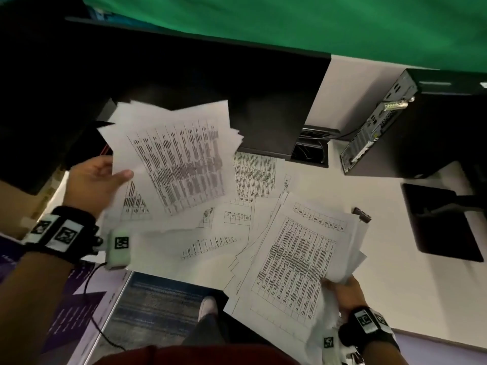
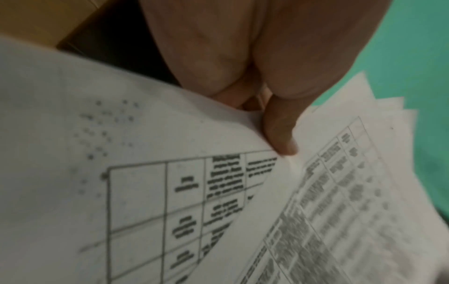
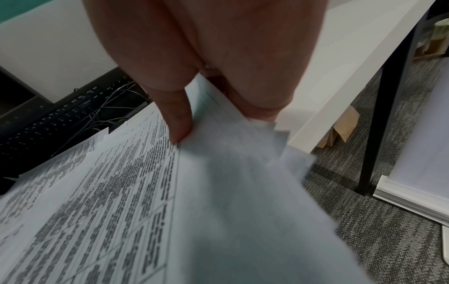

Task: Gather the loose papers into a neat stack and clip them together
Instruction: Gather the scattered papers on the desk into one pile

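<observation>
The left hand (image 1: pixel 95 180) sits at about 9 o'clock in the head view, thumb pressed on top of a fanned bundle of sheets (image 1: pixel 174 159) and fingers under it, so it pinches the bundle by its lower left corner. The bundle is lifted off the desk (image 1: pixel 395 280) and tilted, its far edges reaching to 12 o'clock in front of a dark monitor (image 1: pixel 237 88). The left wrist view shows the thumb (image 2: pixel 279 130) lying on the printed tables of those sheets.

The right hand (image 1: pixel 345 293) is at 5 o'clock, at the desk's near edge. It pinches a second, thicker and uneven pile (image 1: pixel 295 264), thumb on top and fingers below, by the pile's near right corner. In the right wrist view the thumb (image 3: pixel 177 117) presses the top sheet while the ragged corners splay out past the desk edge.

More loose papers (image 1: pixel 237 212) lie flat on the desk between the two handfuls, overlapping at odd angles near the centre. A small dark clip (image 1: pixel 361 214) lies on the desk at 3 o'clock, just beside the far right corner of the right-hand pile. A computer case (image 1: pixel 382 122) stands at 2 o'clock, and a keyboard (image 3: pixel 55 119) shows in the right wrist view.
</observation>
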`<state>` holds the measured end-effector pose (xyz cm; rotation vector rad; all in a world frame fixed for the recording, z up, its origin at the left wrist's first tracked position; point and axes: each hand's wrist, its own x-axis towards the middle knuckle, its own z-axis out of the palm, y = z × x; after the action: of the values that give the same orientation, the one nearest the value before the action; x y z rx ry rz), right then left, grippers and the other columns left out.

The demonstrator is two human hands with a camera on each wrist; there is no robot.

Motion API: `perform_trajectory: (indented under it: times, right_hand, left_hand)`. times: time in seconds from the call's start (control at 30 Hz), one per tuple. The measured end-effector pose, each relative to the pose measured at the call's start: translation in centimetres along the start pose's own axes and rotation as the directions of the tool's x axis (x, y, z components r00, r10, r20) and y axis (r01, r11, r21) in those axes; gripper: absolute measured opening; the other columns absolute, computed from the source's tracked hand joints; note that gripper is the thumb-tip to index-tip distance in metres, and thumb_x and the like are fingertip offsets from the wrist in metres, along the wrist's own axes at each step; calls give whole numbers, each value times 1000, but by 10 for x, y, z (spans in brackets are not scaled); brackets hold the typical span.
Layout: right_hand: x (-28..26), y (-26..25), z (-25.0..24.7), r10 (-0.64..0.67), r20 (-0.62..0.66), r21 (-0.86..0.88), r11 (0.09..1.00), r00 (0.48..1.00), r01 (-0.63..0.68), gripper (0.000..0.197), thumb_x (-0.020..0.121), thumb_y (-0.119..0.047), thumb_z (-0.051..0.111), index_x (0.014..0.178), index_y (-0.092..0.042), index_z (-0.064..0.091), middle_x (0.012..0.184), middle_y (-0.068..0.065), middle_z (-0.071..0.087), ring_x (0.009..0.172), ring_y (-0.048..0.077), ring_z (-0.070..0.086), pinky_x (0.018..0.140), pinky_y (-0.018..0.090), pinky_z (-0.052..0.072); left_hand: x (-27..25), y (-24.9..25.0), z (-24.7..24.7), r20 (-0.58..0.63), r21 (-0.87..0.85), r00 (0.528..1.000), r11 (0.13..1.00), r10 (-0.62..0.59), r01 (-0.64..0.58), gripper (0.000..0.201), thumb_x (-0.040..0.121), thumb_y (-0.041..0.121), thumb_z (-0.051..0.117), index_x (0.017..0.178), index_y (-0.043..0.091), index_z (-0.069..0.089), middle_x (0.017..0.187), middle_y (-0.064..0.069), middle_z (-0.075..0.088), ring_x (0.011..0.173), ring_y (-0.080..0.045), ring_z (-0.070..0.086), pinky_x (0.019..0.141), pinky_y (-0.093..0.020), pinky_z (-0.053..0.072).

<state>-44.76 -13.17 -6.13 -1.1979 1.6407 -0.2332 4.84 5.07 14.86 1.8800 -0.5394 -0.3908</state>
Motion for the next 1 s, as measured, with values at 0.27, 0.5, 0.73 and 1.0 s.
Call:
perform_trajectory:
  times: [0.27,0.5,0.73,1.0]
  right_hand:
    - [-9,-7,2,25,-7,115,993,1000,-24,30,77,-11,78,105,-8,66,96,13,73,90,32,67,82,43,55]
    - [-12,-13,0,77,51,383,919,996,-90,63,76,-48,79,125,-11,63,115,7,72,107,31,66,103,47,47]
    - [-17,-16,3,-65,-9,-32,997,998,65,42,79,-32,79,113,-15,62,109,5,73,96,28,68,94,43,55]
    - [-13,-12,4,-34,-3,-124,992,999,33,46,76,-32,76,117,-14,63,106,8,74,95,28,69,91,45,57]
  left_hand:
    - [-12,-7,92,420,-182,898,957,-130,224,26,88,-1,62,114,2,65,110,-18,71,90,-25,68,88,-43,54]
    - [-63,-45,214,618,343,743,939,-257,39,51,91,-12,44,135,14,52,129,0,57,117,-18,55,91,-25,42]
    - [-99,-64,267,661,400,724,909,-198,-117,42,94,1,51,131,18,58,130,-3,60,113,-18,59,90,-20,43]
    - [-4,-75,226,127,604,822,701,-554,379,86,87,45,64,152,13,18,155,-15,28,138,-40,35,108,-52,38]
